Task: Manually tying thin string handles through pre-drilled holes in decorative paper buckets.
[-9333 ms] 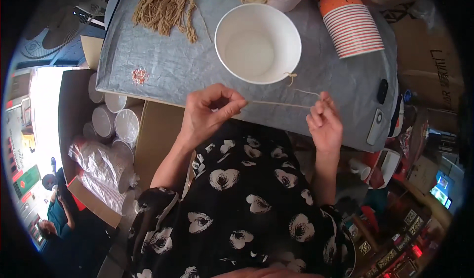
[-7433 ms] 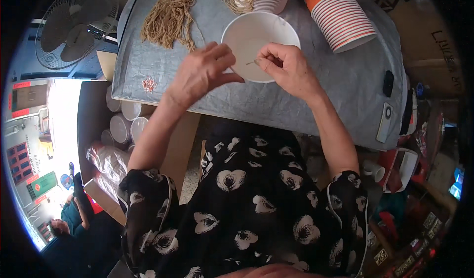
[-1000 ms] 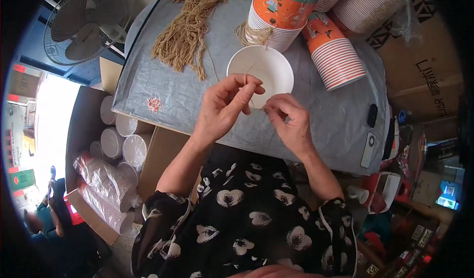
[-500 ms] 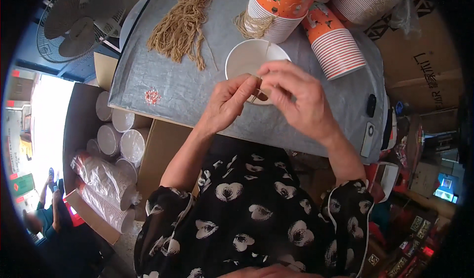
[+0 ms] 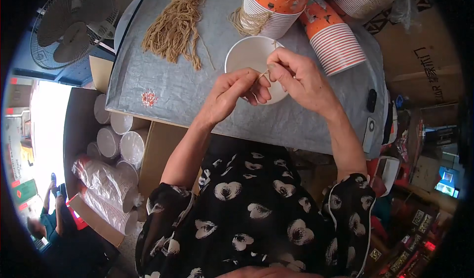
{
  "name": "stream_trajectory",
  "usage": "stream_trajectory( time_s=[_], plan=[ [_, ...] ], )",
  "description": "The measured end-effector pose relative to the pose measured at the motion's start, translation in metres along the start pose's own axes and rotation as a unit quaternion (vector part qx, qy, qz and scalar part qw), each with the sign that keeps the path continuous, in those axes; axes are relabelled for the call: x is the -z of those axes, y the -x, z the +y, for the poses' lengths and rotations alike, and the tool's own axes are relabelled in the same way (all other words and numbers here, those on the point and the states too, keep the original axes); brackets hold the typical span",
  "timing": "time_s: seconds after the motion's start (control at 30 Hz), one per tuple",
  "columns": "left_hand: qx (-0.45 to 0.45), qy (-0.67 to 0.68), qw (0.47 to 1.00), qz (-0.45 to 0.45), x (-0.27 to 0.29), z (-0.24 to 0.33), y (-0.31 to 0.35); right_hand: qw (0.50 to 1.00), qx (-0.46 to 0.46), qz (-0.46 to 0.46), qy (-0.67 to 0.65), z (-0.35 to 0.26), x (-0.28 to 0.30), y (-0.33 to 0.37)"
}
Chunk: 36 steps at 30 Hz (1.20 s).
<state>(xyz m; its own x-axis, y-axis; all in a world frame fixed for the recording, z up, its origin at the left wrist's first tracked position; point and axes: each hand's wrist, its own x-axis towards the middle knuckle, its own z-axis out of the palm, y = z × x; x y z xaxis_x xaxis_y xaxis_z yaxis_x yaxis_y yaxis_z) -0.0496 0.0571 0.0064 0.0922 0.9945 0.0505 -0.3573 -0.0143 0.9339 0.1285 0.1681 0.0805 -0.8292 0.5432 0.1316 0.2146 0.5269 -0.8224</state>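
Observation:
A white paper bucket [image 5: 242,56] stands open-side up on the grey-covered table, and both my hands are over its near rim. My left hand [image 5: 237,90] pinches a thin tan cord [image 5: 264,74] between thumb and forefinger, its other fingers curled. The same cord runs to my right hand [image 5: 298,78], whose thumb and forefinger are pressed together on it. A bit of cord also shows at the bucket's far rim. At the back left lies a bundle of tan cords [image 5: 180,24]. More cord loops [image 5: 249,21] hang against a stack of orange-patterned buckets [image 5: 276,6].
A second bucket stack [image 5: 338,43] lies tilted at the right. Small red-and-white bits [image 5: 148,99] sit near the table's left edge. A black object [image 5: 371,101] and a pale handheld device [image 5: 369,132] lie at the right edge. Left below stands a carton of wrapped buckets [image 5: 106,182]; a fan [image 5: 74,26] is beyond.
My right hand has drawn slightly right, and its fingers have closed in on the cord. A short length of cord now shows stretched between the hands. The view has shifted a little.

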Motion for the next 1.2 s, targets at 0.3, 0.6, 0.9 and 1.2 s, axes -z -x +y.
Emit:
stream_trajectory(
  time_s=[0.3,0.6,0.9,1.2],
  plan=[
    [0.004,-0.034,0.999,-0.003,-0.006,0.005,-0.017,1.0,-0.003,0.002,-0.029,0.005,0.02,-0.005],
    [0.005,-0.045,0.999,0.005,-0.007,0.0,-0.023,0.997,-0.053,-0.049,-0.034,0.009,0.033,-0.005],
    [0.002,-0.028,0.999,0.017,-0.006,-0.004,-0.021,1.0,0.005,-0.006,-0.012,0.02,0.026,-0.008],
    [-0.068,-0.144,0.978,0.137,-0.022,-0.014,-0.022,0.984,-0.071,0.051,-0.154,0.029,0.012,-0.007]
  ],
)
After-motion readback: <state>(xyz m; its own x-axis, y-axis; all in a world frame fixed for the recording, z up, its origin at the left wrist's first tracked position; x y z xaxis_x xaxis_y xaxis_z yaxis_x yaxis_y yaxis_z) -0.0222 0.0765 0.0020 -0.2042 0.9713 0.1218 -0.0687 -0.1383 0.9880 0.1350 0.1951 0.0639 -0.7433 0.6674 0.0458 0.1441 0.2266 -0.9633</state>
